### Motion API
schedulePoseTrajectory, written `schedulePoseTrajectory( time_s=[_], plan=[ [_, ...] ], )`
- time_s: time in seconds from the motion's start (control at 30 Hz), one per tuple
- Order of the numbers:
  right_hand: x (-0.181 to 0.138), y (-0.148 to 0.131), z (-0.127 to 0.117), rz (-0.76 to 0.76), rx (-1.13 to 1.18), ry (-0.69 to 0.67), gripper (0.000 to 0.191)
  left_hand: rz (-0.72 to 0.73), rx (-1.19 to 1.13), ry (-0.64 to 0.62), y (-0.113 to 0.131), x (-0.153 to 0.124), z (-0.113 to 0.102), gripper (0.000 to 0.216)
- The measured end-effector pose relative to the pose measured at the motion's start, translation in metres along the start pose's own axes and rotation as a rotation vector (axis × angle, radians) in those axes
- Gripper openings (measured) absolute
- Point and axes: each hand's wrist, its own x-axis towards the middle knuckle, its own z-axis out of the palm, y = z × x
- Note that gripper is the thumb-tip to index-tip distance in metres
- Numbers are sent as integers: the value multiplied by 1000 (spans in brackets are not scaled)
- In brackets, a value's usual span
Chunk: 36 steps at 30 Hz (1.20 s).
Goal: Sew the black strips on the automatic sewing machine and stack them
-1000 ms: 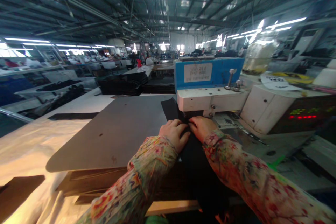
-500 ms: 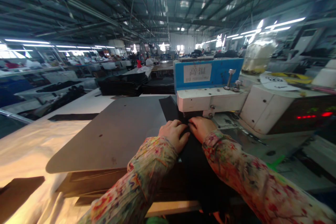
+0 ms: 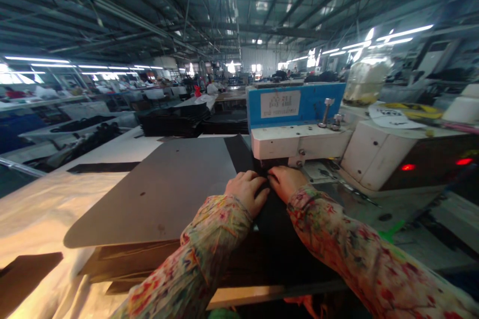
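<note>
A long piece of black sheet material point(image 3: 276, 229) runs past the head of a blue and white machine point(image 3: 286, 143). Its far end lies on a grey board point(image 3: 164, 184). My left hand point(image 3: 247, 192) rests on it with curled fingers, the thumb close to the machine head. Just beside it, my right hand point(image 3: 287, 180) pinches the sheet's edge right under the white head. The fingertips of both hands nearly meet, and what lies exactly between them is partly hidden. The working point under the head is too dark to make out.
Brown sheets point(image 3: 138, 258) lie stacked under the grey board. Black stacks point(image 3: 174, 119) stand behind it. A dark strip point(image 3: 103, 167) lies on the covered table at left. A clear jar point(image 3: 366, 79) and white cone point(image 3: 462, 109) stand on the machine's right side.
The black sheet's far end has slid slightly away and left over the grey board. Both hands keep almost the same place. The red lights on the machine panel look different.
</note>
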Motion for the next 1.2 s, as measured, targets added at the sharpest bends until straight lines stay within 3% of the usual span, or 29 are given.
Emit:
schedulePoseTrajectory(
  time_s=[1.2],
  plan=[
    [0,-2,-4,22,9,-60,19,3,-6,-12,-1,0,1,30]
  ],
)
